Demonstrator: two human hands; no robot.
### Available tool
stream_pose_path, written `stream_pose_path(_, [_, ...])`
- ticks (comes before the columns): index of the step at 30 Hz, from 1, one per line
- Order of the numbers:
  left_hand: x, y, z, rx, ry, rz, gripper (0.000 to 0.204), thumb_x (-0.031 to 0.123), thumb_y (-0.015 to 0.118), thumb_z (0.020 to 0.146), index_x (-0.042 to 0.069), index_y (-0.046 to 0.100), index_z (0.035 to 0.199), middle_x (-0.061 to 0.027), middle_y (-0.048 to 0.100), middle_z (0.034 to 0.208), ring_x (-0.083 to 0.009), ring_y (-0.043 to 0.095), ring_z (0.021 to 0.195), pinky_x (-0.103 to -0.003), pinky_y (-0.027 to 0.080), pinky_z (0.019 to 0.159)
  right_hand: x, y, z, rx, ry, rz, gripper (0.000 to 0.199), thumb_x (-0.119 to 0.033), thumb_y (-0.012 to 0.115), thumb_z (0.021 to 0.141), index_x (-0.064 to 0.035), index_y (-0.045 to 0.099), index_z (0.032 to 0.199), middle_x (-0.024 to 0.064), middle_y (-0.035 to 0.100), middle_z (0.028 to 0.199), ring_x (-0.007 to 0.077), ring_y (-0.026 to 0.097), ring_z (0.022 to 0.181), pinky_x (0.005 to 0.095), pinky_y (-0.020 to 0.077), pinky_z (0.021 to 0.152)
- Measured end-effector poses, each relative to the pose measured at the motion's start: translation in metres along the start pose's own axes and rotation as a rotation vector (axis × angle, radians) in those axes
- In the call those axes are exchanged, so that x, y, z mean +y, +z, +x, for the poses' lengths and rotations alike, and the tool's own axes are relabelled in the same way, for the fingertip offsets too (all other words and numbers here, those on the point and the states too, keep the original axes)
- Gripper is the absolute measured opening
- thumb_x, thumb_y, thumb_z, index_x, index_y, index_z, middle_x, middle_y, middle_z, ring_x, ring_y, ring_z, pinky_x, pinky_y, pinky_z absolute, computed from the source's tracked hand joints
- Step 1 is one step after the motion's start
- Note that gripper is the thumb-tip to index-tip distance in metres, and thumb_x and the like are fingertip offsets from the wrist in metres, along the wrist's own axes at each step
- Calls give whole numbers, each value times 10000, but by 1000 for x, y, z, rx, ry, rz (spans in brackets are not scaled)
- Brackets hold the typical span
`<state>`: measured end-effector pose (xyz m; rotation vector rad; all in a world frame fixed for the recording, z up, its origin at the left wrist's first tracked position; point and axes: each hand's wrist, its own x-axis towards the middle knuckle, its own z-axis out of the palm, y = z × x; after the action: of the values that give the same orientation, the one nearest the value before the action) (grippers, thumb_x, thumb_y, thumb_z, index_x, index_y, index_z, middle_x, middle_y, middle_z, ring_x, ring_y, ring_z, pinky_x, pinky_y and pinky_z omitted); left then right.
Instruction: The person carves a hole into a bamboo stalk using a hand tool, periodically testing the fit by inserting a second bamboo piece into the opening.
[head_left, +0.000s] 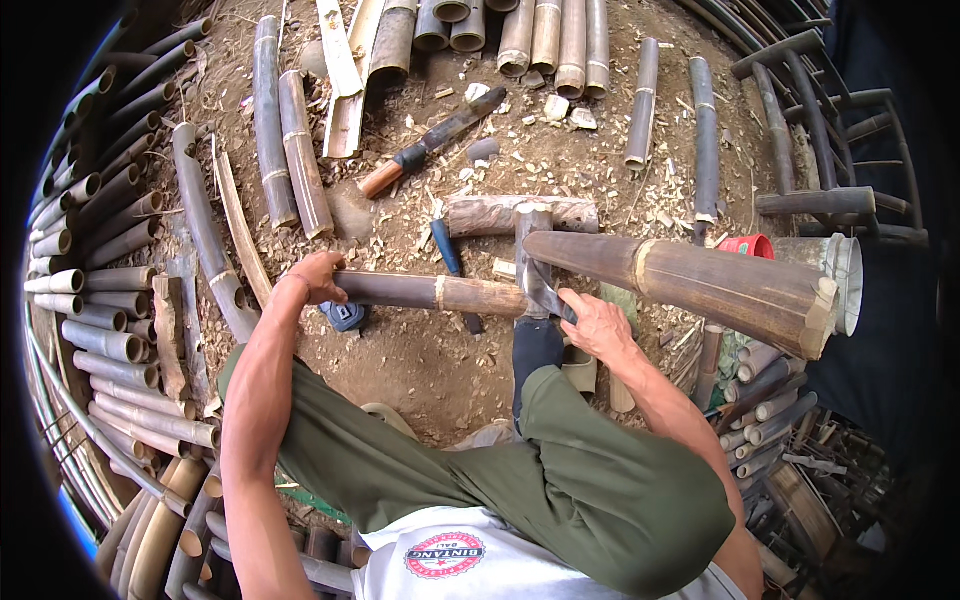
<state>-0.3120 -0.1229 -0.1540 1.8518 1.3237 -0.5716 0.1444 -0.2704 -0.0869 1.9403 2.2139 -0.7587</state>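
An outdoor bamboo workshop on bare earth. Cut bamboo poles (pixel 110 300) lie stacked at the left, more lengths (pixel 555 35) at the far side, short offcuts (pixel 765 400) at the right. Wood chips (pixel 600 185) litter the dirt. A machete (pixel 435 140) lies on the far ground, beside a log block (pixel 500 213).

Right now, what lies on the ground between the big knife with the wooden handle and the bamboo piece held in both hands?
In the head view, between the knife and the held bamboo lie wood chips, a short log and a blue-handled tool.
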Motion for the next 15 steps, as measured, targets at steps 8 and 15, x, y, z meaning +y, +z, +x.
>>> stream_pose_path(8, [45, -11, -11, 349, 48, -45, 688, 254, 813, 715, 30, 522, 1297, -200, 504, 1318, -352, 486, 1248, -410, 408, 1075, 190, -4, -26, 346, 628, 143, 521, -272, 692, 832, -139, 508, 1301, 163, 631, 1083, 371, 595, 1030, 468, 473, 877])
stream_pose_path(15, [236, -21, -2, 494, 753, -288, 1016, 352, 855, 686, 64, 293, 1483, -219, 352, 1484, -380, 375, 1365, -448, 320, 1162, 235, 48, -64, 362, 812, 400, 686, -375, 696, 836, -78, 406, 1382, 189, 559, 1212, 370, 514, 1166, 481, 392, 995])
